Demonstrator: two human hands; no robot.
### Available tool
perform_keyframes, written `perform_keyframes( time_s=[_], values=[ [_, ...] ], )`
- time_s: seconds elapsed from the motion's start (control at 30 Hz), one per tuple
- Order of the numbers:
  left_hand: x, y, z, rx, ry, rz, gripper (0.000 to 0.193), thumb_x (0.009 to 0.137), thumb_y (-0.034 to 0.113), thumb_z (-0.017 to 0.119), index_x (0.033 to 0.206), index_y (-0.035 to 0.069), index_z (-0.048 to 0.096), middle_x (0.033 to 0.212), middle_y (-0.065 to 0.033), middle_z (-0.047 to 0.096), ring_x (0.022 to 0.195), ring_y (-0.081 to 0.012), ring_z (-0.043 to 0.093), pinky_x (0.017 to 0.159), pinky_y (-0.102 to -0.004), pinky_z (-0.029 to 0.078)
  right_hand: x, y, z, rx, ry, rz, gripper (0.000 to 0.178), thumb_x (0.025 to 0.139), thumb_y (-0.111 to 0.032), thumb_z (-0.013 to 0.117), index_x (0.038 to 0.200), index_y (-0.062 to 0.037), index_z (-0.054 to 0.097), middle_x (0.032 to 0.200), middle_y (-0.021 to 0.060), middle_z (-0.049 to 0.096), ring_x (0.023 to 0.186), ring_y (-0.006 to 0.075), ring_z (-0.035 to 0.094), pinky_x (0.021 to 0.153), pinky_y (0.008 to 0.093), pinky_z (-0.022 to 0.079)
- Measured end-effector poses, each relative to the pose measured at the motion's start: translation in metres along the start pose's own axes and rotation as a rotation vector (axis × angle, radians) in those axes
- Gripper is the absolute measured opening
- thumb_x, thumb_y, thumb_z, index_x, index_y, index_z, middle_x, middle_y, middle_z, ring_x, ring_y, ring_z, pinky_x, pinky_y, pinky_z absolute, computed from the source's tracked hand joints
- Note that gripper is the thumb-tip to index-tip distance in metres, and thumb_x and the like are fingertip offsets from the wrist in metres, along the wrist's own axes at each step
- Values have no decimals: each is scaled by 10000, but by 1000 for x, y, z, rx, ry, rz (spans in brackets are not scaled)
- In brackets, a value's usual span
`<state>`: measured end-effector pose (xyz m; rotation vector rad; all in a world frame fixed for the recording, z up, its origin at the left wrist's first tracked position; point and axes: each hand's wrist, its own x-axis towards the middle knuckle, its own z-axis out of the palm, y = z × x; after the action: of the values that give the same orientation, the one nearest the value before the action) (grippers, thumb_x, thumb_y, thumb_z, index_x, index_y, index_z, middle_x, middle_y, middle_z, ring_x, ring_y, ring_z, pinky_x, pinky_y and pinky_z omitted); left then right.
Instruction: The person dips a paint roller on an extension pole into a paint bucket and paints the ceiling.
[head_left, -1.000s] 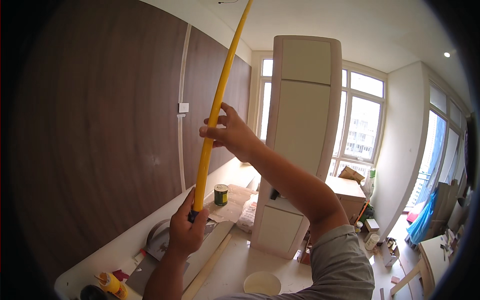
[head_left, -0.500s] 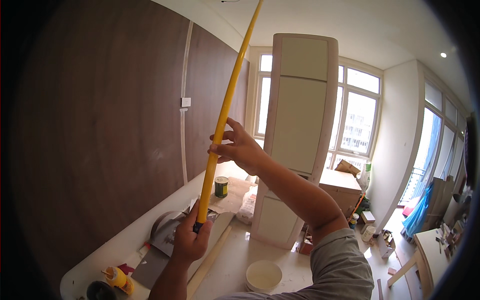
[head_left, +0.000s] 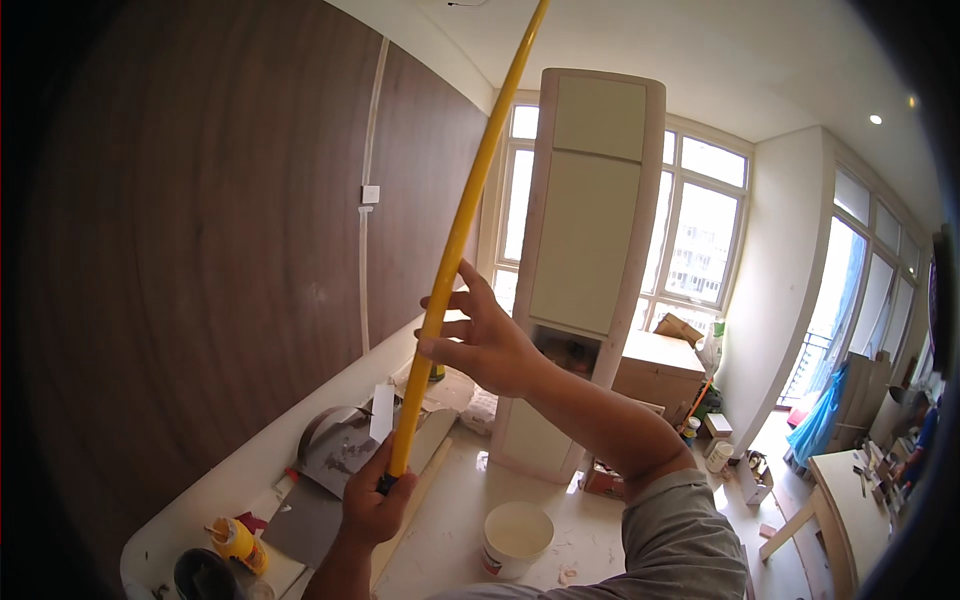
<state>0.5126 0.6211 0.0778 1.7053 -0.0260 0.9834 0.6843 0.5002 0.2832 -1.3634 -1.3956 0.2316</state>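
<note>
A long yellow pole rises at a slant toward the ceiling and leaves the picture at the top edge. Its lower end, with a black cap, sits in my left hand, whose fingers are wrapped round it. Higher up, my right hand grips the pole between thumb and fingers, the index finger lying along it. The pole's upper tip is out of view. Behind the right hand a green-and-yellow can is mostly hidden. Just above my left hand, beyond the pole, stands a small white strip.
Dark wood panelling covers the left wall above a pale ledge holding grey sheets and a yellow bottle. A white bucket stands on the floor. A tall cream cabinet rises ahead; a tool-covered table is at right.
Both hands and the pole's lower end sit a little lower in view. My right hand is slightly nearer the left along the pole. A dark cabinet opening shows above my right forearm.
</note>
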Motion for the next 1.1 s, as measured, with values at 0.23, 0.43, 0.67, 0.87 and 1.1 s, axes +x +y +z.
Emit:
perform_keyframes(
  time_s=[0.23,0.43,0.67,0.87,1.1],
  values=[
    [-8,46,-49,-26,129,102,597,990,159,684,1525,2,470,822,24,584,590,-8,466,525,-170,410,38,-50,46,102,-78,-100,1079,905,-159,790,1607,9,-11,1397,300,455,1203,359,643,895,418,639],
    [-4,76,-95,1,179,95,573,976,125,682,1509,17,502,797,37,588,589,-4,476,540,-169,417,86,-69,88,142,-103,-33,1079,872,-120,801,1606,12,20,1377,285,464,1170,357,646,870,423,648],
    [25,90,-132,23,229,49,543,983,95,632,1507,26,507,762,21,563,556,-3,461,508,-174,403,133,-78,111,151,-127,-96,1075,868,-108,799,1596,31,21,1377,296,467,1190,379,632,883,443,646],
    [76,108,-144,72,203,60,553,973,71,619,1512,29,501,776,13,568,545,-6,463,501,-177,408,175,-86,101,141,-38,-105,1054,867,-111,806,1567,87,44,1320,309,530,1178,383,639,886,456,647],
    [108,111,-133,115,160,114,569,967,69,620,1520,30,492,776,16,567,553,-15,468,500,-195,423,193,-84,82,127,37,-54,1060,866,-119,811,1570,98,49,1308,308,541,1163,375,647,872,434,647]
  ],
)
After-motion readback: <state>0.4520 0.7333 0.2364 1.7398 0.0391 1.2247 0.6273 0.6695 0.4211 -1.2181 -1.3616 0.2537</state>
